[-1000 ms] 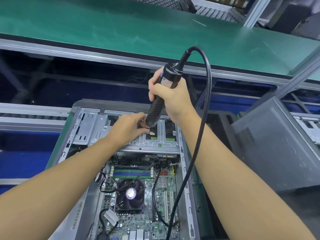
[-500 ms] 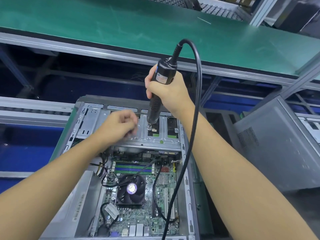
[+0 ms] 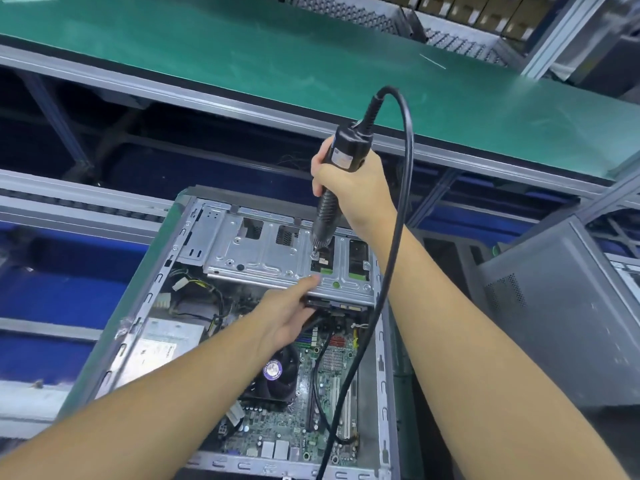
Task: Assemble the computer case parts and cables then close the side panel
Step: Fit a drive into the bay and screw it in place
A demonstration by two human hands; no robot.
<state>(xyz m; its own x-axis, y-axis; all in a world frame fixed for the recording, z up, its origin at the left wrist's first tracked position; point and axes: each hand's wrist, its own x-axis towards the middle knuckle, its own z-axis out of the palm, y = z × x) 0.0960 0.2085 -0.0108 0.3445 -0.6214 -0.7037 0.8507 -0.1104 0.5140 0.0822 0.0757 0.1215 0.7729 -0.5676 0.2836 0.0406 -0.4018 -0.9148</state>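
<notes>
1. Farthest back, a green bench top runs the full width of the scene on a grey metal frame.
2. Computer case: lies on its side at near centre with the side panel off and the interior facing up.
3. Grey vented housing: stands to the right of the case and apart from it. I cannot tell whether it is a panel or a whole case.
4. Drive cage: a bare metal bracket spanning the far end of the case interior.
5. Motherboard: sits on the case floor, near of the cage, with dark cables crossing it.
6. Power supply: a silver box in the left part of the case, with a bundle of wires at its far end.
7. Right hand: wrapped around the upper body of the electric screwdriver and holding it nearly upright over the cage.
8. Left hand: holds the near edge of the cage, with the thumb on top and the fingers tucked beneath.
9. Cord: black, arching from the top of the screwdriver and dropping toward the near edge along the right forearm.
10. Cooler fan: black with a purple hub label, partly hidden under the left wrist.
11. Screw: on the right part of the cage top, with the tip of the screwdriver seated on it.
</notes>
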